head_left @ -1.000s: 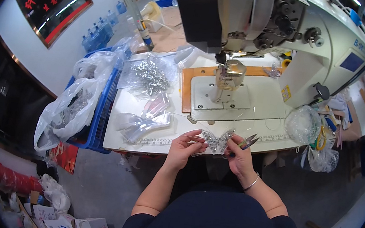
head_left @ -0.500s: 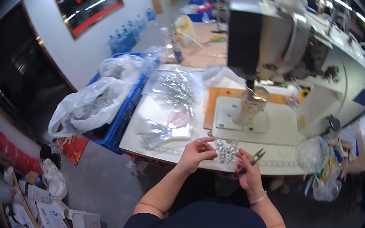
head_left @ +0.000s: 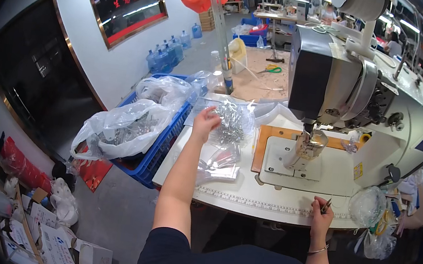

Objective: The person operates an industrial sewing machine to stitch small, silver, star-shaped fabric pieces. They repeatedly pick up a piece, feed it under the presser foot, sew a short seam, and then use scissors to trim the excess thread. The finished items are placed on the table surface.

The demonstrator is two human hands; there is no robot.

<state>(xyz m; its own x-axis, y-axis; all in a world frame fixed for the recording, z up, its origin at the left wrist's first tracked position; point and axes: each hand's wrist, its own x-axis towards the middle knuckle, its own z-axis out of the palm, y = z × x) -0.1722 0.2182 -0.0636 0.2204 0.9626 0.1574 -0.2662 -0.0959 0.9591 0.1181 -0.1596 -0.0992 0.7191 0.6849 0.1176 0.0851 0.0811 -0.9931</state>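
Observation:
My left hand [head_left: 206, 124] is stretched out to the left edge of a pile of shiny silver pieces [head_left: 231, 124], which lies on clear plastic left of the sewing machine [head_left: 308, 85]. Its fingers are loosely bent and apart, and I see nothing held in them. At the table's front edge, my right hand [head_left: 321, 216] is closed around a pair of small dark snips [head_left: 326, 205], their tips pointing up. Clear plastic bags [head_left: 220, 165] lie just in front of the pile.
Left of the table stands a blue crate [head_left: 152, 169] with a white plastic bag [head_left: 112, 134] of silver pieces. A measuring tape [head_left: 253, 203] runs along the table's front edge. Bagged items [head_left: 372, 210] hang at the right corner. Behind, green-handled scissors [head_left: 272, 68] lie on a brown surface.
Both hands were together at the front edge with a silver butterfly-shaped piece between them. My left hand has moved forward to the pile; my right has moved right with the snips. The view has shifted.

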